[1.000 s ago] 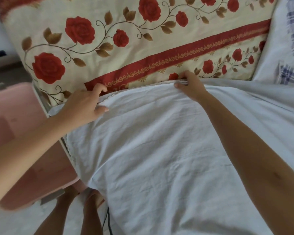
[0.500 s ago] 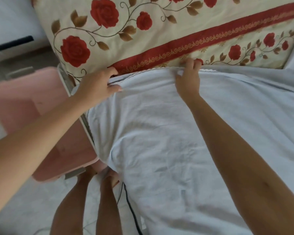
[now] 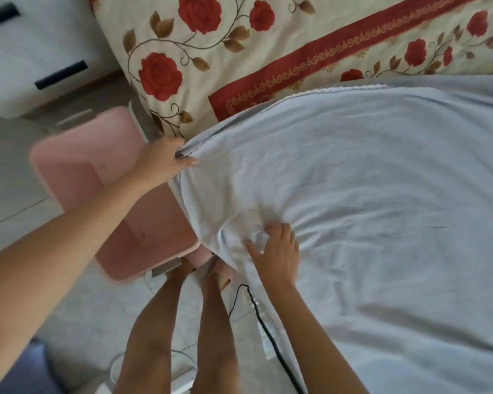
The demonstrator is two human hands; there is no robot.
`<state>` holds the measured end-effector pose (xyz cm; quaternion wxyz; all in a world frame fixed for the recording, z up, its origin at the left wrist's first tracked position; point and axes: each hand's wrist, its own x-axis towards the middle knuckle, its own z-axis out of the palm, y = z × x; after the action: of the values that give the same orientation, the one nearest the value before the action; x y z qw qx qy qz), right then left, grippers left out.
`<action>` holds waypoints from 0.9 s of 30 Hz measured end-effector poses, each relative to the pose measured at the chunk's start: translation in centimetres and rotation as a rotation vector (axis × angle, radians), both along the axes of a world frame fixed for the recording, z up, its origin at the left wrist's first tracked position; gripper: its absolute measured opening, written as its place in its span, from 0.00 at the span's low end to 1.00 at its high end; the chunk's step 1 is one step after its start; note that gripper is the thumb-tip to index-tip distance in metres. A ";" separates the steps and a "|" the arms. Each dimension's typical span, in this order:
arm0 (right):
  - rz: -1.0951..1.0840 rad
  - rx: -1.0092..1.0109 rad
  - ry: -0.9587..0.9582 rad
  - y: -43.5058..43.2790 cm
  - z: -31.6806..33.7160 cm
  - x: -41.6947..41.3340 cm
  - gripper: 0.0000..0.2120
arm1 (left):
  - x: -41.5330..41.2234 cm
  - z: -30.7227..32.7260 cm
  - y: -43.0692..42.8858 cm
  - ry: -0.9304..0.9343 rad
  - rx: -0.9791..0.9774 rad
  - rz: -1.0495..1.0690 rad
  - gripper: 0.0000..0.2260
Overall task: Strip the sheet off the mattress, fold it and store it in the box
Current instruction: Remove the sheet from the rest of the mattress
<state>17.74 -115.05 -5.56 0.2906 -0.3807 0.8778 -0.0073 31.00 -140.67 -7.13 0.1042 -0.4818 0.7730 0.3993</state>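
Beside the box (image 3: 77, 177) | left grip (image 3: 165, 162) pinches sheet (image 3: 353, 194) edge | right grip (image 3: 276, 251) bunches sheet, fingers curled

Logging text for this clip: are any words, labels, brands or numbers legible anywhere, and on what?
None can be read.
The red band on the rose-patterned cream cover carries scroll ornament, not letters.
The pink plastic box and white sheet show no label.

White sheet (image 3: 353, 194) rumpled over mattress; pink box (image 3: 77, 177) beside, open.
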 end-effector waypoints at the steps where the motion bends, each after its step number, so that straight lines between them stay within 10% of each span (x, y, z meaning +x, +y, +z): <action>1: -0.029 0.048 -0.026 0.4 0.2 -0.1 0.18 | 0.0 0.2 0.2 -0.008 -0.041 -0.004 0.22; 15: -0.059 0.151 -0.070 1.3 1.6 -1.1 0.07 | -1.3 0.3 1.3 -0.160 -0.269 0.071 0.13; 20: 0.173 -0.106 0.199 1.6 2.2 3.1 0.39 | -2.2 1.6 5.6 -0.140 -0.482 0.240 0.22; 27: 0.171 0.155 0.038 15.0 0.1 0.3 0.54 | -3.3 1.2 18.3 0.132 -0.471 -0.510 0.23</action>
<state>18.09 -100.09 -5.45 0.3022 -0.4307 0.8454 0.0925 27.67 -122.40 -5.94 0.0364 -0.2574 0.9443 0.2016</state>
